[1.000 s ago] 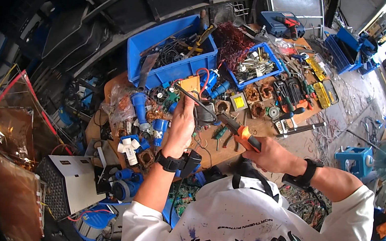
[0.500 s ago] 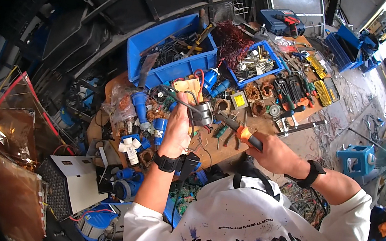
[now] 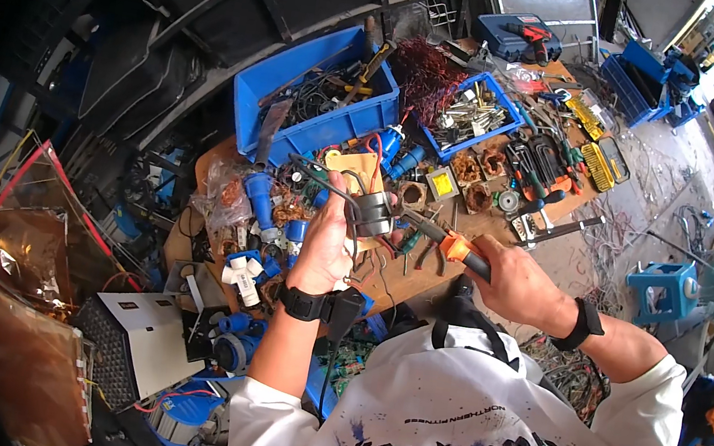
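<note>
1. One white short-sleeved cloth shirt [image 3: 459, 404] with dark lettering and coloured smudges filled the bottom, worn by the person.
2. Black straps [image 3: 580, 323] circled both wrists.
3. The right hand [image 3: 514, 282] was closed around a metal tool with orange-and-black handles [image 3: 465, 253], its dark head pointing left.
4. The left hand [image 3: 327, 251], thumb upward, gripped a silver-grey metal cylinder [image 3: 373, 214] with dark cable along it. This cylinder was held above the table, just beside the tool's head; whether they touched could not be told.
5. Below lay a brown wooden table [image 3: 423, 285], crowded with parts.
6. Left of the left hand were a white plastic branched pipe fitting [image 3: 243, 278] and, farther up, a blue plastic cylindrical connector [image 3: 259, 199].
7. Beyond the hands stood a large blue plastic crate [image 3: 333, 135] of cables and tools, and right of it a shallow blue tray [image 3: 448, 156] of metal pieces.
8. Farthest back, a red-and-black power drill [image 3: 537, 39] rested on a dark blue case [image 3: 498, 36].
</note>
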Tool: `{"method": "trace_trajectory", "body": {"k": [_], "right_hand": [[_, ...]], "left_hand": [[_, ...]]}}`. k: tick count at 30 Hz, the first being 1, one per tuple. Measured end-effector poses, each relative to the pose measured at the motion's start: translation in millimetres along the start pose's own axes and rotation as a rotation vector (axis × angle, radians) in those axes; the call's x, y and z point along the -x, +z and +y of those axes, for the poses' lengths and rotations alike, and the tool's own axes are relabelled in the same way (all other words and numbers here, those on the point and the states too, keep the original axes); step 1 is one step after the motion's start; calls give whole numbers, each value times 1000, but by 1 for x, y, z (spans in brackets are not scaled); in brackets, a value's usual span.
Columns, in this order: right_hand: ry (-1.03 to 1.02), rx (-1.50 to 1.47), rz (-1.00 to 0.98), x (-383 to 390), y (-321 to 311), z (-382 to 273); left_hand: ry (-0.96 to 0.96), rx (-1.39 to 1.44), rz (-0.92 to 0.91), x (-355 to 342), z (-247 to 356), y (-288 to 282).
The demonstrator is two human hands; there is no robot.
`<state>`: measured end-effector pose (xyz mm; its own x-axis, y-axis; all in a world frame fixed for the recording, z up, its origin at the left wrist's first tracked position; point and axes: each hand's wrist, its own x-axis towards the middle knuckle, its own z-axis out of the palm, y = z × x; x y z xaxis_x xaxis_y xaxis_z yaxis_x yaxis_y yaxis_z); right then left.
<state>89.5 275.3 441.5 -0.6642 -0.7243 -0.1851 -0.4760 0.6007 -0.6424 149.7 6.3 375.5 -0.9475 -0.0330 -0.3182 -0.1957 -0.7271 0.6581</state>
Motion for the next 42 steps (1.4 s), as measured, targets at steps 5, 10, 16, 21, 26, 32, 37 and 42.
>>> {"method": "trace_trajectory", "body": {"k": [5,10,16,21,26,32,37,42], "right_hand": [[3,-6,18,2,-2,-3],[17,-201,-100,9,-14,-16],[88,-304,-190,8,-28,-24],[197,-472,-318,4,-24,-14],[205,-600,-325,6,-4,4],[331,-775,-401,2,5,30],[637,-1122,-309,3,27,80],[832,-1296,-234,1,57,146]], "left_hand": [[-42,100,27,3,3,12],[-11,68,25,9,7,17],[-17,102,-32,12,12,5],[25,146,-92,12,15,8],[-32,260,-79,11,11,-1],[-28,379,-94,16,11,-11],[-54,461,-80,23,9,-33],[-52,493,11,42,4,-52]]}}
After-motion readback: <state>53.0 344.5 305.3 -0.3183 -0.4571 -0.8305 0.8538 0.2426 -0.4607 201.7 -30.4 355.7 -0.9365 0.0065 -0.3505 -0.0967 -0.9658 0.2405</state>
